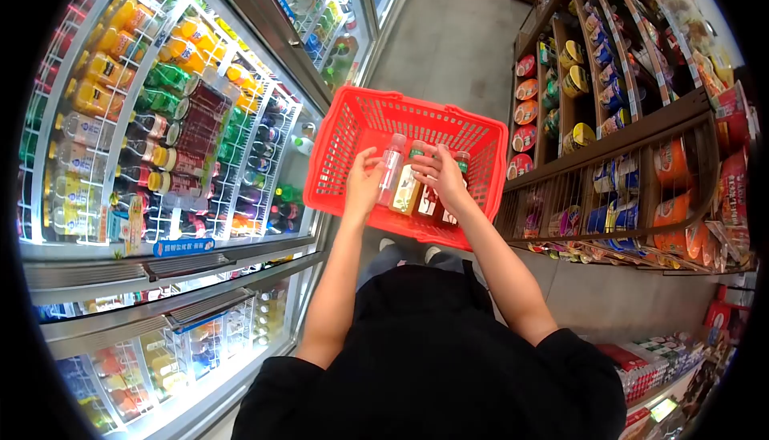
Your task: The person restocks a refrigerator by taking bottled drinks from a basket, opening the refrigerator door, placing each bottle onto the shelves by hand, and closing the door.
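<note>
A red plastic shopping basket (326,193) is in front of my body, with several bottles lying side by side in it. My left hand (364,179) is over its left part, fingers loosely bent and apart, beside a clear bottle with a pinkish look (392,169). Over the middle bottles, my right hand (439,174) has its fingers spread and partly covers them. Under and beside it lie a bottle with a pale yellow label (403,191) and dark bottles with white print (426,202). Whether either hand touches a bottle is unclear. What supports the basket is hidden.
A lit drinks fridge (172,119) full of bottles stands close on my left, with more fridges (320,7) beyond. On my right are shelves of packaged food (573,79) and a wire rack (609,191). A grey floor aisle (448,31) runs ahead between them.
</note>
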{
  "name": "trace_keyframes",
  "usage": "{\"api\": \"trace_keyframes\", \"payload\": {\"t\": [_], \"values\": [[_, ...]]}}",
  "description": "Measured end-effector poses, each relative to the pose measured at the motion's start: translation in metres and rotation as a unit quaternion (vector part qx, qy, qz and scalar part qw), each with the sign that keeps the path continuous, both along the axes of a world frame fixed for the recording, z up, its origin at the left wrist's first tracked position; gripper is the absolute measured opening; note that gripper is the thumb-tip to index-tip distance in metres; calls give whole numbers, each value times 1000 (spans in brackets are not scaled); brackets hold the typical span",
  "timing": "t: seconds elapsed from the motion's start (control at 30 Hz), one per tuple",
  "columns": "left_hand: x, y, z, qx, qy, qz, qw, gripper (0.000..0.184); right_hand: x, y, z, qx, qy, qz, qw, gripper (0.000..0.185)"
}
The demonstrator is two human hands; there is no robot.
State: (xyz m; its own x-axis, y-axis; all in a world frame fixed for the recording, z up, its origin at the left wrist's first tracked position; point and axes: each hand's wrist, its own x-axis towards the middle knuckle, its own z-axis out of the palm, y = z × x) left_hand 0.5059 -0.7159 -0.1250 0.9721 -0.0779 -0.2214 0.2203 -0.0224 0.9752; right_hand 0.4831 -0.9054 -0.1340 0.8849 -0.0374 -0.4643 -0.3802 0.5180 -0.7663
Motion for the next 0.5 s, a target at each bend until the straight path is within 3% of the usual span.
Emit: {"api": "trace_keyframes", "payload": {"t": [0.03, 0.1, 0.13, 0.17, 0.23, 0.3, 0.4, 0.5], "values": [[11, 1, -3, -4, 2, -4, 1000, 42, 7, 3, -5, -8, -6, 7, 1000, 59], [36, 1, -9, 176, 10, -68, 982, 52, 17, 11, -11, -16, 9, -5, 1000, 60], [50, 1, -26, 208, 13, -91, 974, 64, 22, 14, -11, -20, 21, -12, 1000, 62], [65, 0, -53, 204, 7, -98, 974, 64, 26, 16, -11, -24, 17, -20, 999, 62], [89, -4, -97, 350, 34, -169, 921, 72, 28, 20, -11, -52, 33, -22, 998, 64], [100, -10, -100, 369, 56, -197, 907, 72, 27, 20, -9, -55, 32, -35, 997, 65], [107, -10, -115, 409, 97, -321, 849, 56, 21, 18, -10, -58, 44, -56, 996, 64], [104, -8, -140, 341, 117, -355, 862, 58, 8, 14, -13, -75, 37, -78, 993, 63]]}}
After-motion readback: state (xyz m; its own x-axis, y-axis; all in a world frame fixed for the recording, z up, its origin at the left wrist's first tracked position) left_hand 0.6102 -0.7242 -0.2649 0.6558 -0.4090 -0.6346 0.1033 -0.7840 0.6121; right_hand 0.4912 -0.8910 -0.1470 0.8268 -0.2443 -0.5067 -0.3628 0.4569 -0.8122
